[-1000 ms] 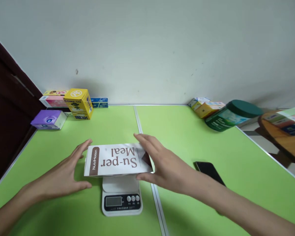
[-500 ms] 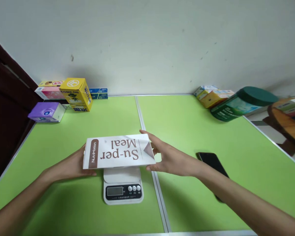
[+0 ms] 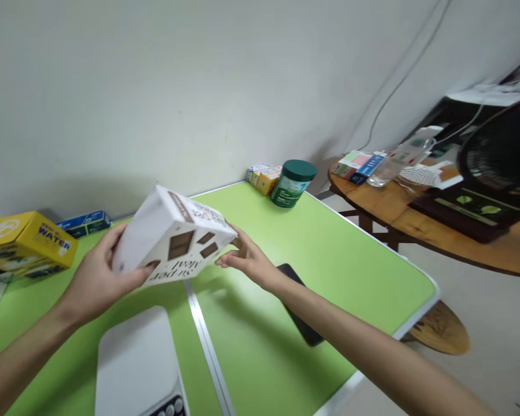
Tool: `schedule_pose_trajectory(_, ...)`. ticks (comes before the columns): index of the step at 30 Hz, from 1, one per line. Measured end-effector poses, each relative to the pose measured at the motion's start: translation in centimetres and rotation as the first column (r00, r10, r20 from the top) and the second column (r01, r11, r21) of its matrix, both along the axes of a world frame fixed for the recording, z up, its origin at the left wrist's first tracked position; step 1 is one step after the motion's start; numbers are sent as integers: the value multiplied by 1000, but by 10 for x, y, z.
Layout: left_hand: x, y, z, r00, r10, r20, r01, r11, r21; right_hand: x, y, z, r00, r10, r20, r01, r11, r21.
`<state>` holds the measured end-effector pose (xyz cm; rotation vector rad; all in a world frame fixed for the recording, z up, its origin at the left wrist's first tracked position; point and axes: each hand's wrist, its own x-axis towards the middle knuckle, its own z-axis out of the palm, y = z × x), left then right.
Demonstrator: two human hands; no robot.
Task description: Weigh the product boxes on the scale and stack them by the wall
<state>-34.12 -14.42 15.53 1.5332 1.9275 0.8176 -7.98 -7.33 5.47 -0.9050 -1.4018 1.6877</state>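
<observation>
Between my two hands a white cardboard box (image 3: 156, 242) with brown lettering is held tilted above the green table. My left hand (image 3: 106, 271) grips its near left end, thumb across the lower edge. At the far right end, the fingers of my right hand (image 3: 242, 254) close on the box's corner, partly hidden behind it. Below my left hand lies a white kitchen scale (image 3: 136, 352); its platform is bare and its buttons are cut off by the lower edge of the view.
A black phone (image 3: 301, 312) lies right of the table seam. A green tub (image 3: 292, 185) and small boxes (image 3: 264, 179) stand at the back edge. At left are a yellow box (image 3: 30, 242) and a blue box (image 3: 84, 224). A wooden side table (image 3: 398, 225) holds a bottle and boxes.
The view has swung to the right, bringing in the side table. The white box has been lifted off above the scale and tilted, showing its end and side; both hands stay on it.
</observation>
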Motion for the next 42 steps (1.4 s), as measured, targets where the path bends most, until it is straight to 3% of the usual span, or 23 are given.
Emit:
schedule_pose_trajectory(2, 37, 46, 10, 981, -66, -180, 73, 997, 33, 21, 24, -17, 980, -172, 98, 169, 985, 41)
schedule_pose_trajectory(4, 70, 94, 14, 955, -124, -269, 141, 989, 45, 39, 51, -31, 941, -274, 198, 253, 959, 125)
schedule_pose_trajectory(10, 158, 224, 7, 903, -190, -385, 225, 973, 47, 64, 143, -53, 864, -344, 368, 243, 924, 295)
schedule_pose_trajectory(14, 192, 281, -2, 857, -210, -471, 263, 964, 48, 64, 190, -60, 842, -385, 377, 231, 890, 393)
schedule_pose_trajectory(20, 206, 342, -18, 828, -268, -492, 305, 952, -5, 62, 234, -73, 783, -421, 459, 197, 866, 459)
schedule_pose_trajectory(22, 207, 356, -25, 832, -248, -496, 285, 958, 0, 62, 243, -79, 764, -430, 481, 185, 861, 474)
schedule_pose_trajectory(24, 206, 363, -38, 856, -187, -482, 265, 959, 100, 63, 249, -84, 747, -441, 497, 179, 854, 489)
schedule_pose_trajectory(27, 203, 358, -73, 936, -55, -348, 209, 881, 424, 64, 250, -90, 728, -456, 513, 170, 843, 510)
schedule_pose_trajectory(29, 200, 349, -104, 984, 2, -178, 95, 838, 538, 63, 249, -93, 719, -462, 519, 161, 838, 522)
schedule_pose_trajectory(32, 199, 338, -148, 998, 64, 28, -70, 897, 436, 62, 247, -94, 704, -473, 530, 156, 831, 534)
schedule_pose_trajectory(35, 202, 339, -179, 996, 63, 59, -81, 925, 370, 61, 248, -95, 683, -489, 543, 161, 825, 541)
schedule_pose_trajectory(38, 205, 343, -196, 997, 54, 59, -72, 919, 388, 61, 250, -97, 664, -504, 553, 171, 822, 543)
schedule_pose_trajectory(42, 203, 347, -208, 996, 46, 75, -72, 912, 404, 61, 253, -102, 651, -526, 546, 178, 806, 565)
